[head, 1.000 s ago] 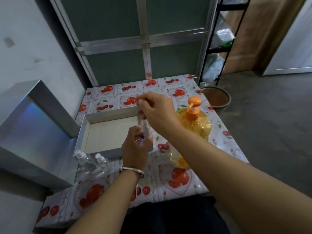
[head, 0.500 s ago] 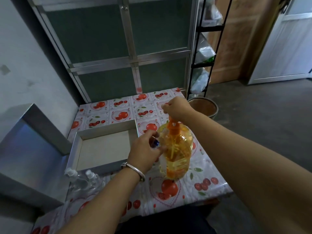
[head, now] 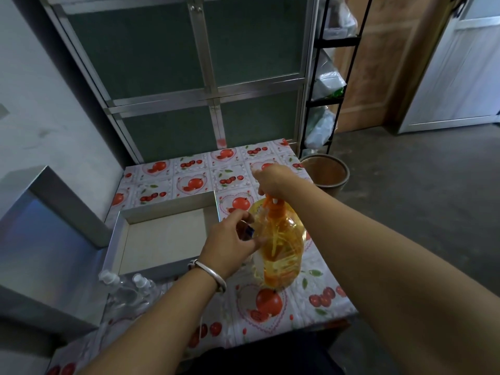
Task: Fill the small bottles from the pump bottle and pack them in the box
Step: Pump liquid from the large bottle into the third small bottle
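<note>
A clear pump bottle [head: 281, 247] of yellow liquid with an orange pump stands on the fruit-patterned table [head: 311, 299]. My right hand [head: 272, 180] rests on top of the orange pump head, fingers curled over it. My left hand [head: 230, 242] holds a small clear bottle [head: 250, 232] with a blue mark against the pump bottle's left side, below the spout. An open silver box [head: 162, 212] with a pale bottom lies left of the pump bottle. Two more small clear bottles [head: 130, 289] with white caps lie in front of the box.
The silver box lid [head: 40, 253] leans at the left, off the table's edge. A brown pot [head: 326, 173] stands on the floor past the table's right corner, beside a black rack [head: 330, 77] with bags. A green-panelled partition is behind the table.
A second ago both hands held the small bottle over the box's edge. My left hand has since carried it to the pump bottle and my right hand has gone onto the pump head.
</note>
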